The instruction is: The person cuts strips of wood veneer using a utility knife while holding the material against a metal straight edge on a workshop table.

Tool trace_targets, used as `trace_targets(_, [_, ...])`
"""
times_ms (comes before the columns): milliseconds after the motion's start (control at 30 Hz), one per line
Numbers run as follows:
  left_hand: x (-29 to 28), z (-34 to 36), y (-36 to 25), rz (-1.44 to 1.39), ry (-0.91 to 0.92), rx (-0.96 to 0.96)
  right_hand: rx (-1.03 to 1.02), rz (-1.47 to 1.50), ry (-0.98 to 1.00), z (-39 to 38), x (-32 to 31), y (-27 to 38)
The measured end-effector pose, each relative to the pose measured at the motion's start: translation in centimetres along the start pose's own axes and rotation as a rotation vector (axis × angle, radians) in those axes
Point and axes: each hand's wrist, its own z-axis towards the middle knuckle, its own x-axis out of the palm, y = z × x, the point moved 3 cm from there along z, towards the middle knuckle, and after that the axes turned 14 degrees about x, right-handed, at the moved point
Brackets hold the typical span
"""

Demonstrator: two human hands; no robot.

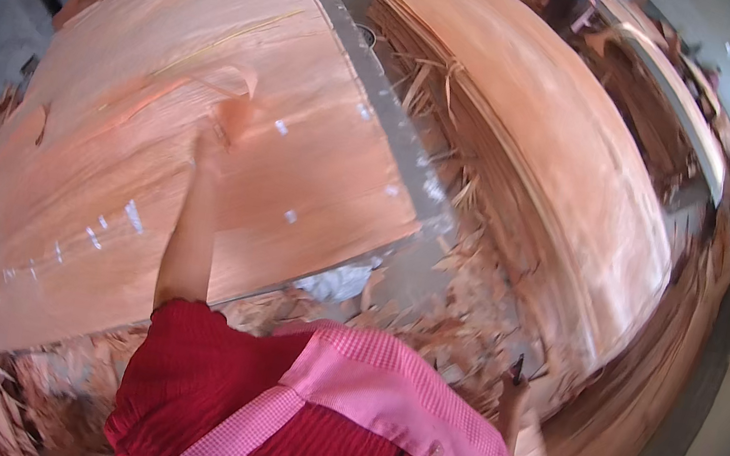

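My left arm reaches out over a wide stack of thin reddish wood veneer sheets (299, 159). At its end my left hand (208, 142) is smeared by motion. A loose strip of veneer (233, 115) is blurred along with it and appears pinched at the fingertips, its curled length trailing left over the top sheet. Small white tape pieces (133, 216) dot that sheet. Low at my right side, my right hand (512, 394) is closed around a small dark tool (518, 368), whose kind I cannot make out. Its lower part is hidden by my pink checked apron.
A second tall, bowed veneer stack (540, 103) stands to the right, with more sheets (650, 372) beyond it. Veneer scraps (463, 332) litter the floor between the stacks. A grey edge (385, 106) borders the left stack. White crumpled plastic (337, 281) lies near its corner.
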Motion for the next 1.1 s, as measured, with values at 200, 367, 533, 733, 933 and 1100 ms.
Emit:
trace_targets(200, [20.5, -7.3, -2.2, 1.061, -0.191, 0.343, -0.541, -0.159, 0.14, 23.1, -10.3, 19.6])
trace_targets(367, [20.8, -8.0, -0.9, 1.186, -0.177, 0.288, -0.418, -0.141, 0.354, 27.3, -4.8, 34.9])
trace_targets(533, [28.2, -6.5, -6.5, 1.148, -0.366, 0.518, -0.266, -0.332, 0.474, 34.1, -3.9, 42.8])
trace_targets(733, [41.8, 5.2, -10.7, 1.104, -0.269, 0.362, -0.264, -0.4, 0.53, 46.7, -0.2, 50.6])
trace_targets(933, [41.2, 15.3, -6.1, 1.283, -0.32, -0.301, -0.409, -0.482, 0.681, 51.6, 6.7, 64.5])
trace_targets(1100, [39.4, 15.8, -4.8, 1.551, -0.212, -0.211, -0.493, -0.585, 0.812, 51.2, 17.5, 74.3])
